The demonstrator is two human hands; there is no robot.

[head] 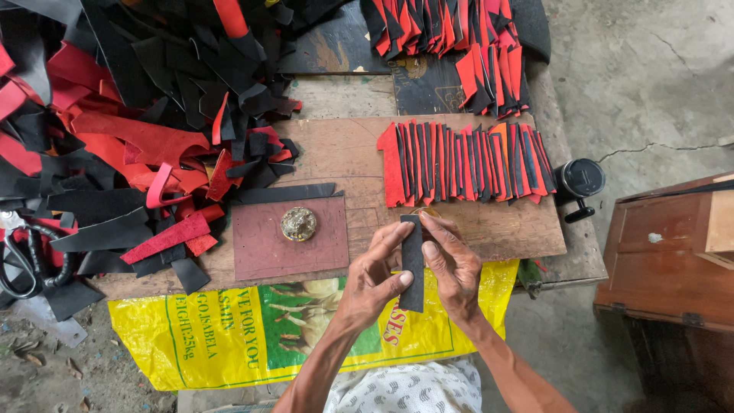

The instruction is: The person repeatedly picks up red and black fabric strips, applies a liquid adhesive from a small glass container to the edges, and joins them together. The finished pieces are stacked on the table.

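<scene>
Item: black strip (412,264), upright above worktop (344,153) edge | Grip: left hand (375,279) and right hand (453,268) pinch its long edges | Beyond grip: red-black strip row (466,162) | Advice: keep fingertip hold even, strip straight.

Scissors (23,260) and scrap pile (115,115) cut by left edge.

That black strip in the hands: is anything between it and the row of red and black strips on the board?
Nothing visible. Both hands, left and right, hold the black strip upright, just short of the row; only bare board lies between.
</scene>
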